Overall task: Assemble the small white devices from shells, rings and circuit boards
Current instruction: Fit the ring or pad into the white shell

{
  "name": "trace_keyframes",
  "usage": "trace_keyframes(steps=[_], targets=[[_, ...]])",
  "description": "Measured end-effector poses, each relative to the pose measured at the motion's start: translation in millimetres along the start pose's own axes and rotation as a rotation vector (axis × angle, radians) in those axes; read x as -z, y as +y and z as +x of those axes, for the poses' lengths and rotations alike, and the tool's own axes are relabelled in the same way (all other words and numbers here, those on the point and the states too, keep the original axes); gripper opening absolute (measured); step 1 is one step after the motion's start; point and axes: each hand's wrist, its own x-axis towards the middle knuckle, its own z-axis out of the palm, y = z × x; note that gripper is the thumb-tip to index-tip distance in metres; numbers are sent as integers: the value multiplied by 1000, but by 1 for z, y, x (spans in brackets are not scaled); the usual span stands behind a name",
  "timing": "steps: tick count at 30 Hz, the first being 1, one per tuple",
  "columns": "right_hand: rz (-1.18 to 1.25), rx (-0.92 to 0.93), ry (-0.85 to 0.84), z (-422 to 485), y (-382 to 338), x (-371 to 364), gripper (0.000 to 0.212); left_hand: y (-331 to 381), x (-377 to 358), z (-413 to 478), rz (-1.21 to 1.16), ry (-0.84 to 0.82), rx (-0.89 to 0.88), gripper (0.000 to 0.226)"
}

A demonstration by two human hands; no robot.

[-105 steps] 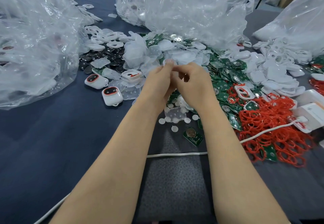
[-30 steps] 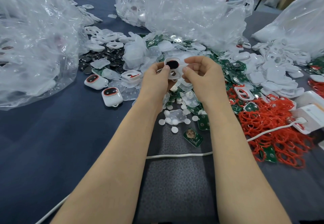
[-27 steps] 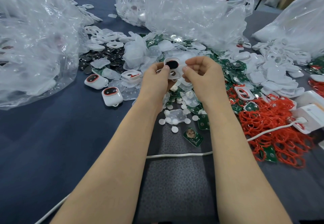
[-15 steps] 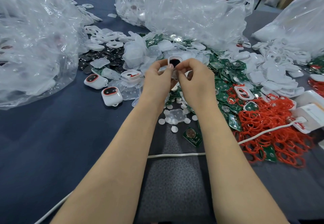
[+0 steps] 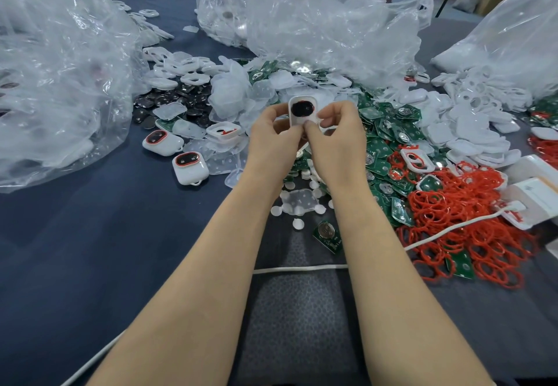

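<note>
both hands, left hand [image 5: 273,140] and right hand [image 5: 335,140], pinched white shell [image 5: 303,111] by its lower edge; judged light, stiff, slippery; grip best at rims.

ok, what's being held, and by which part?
A white shell with a dark oval window, pinched at its lower part between left hand and right hand; top end free.
</note>
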Motion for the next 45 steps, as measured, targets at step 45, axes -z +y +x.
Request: trace_keyframes(steps=[45], targets=[[-359, 211, -421, -27, -22, -43, 16, 40, 26, 7, -548, 340, -168, 10]])
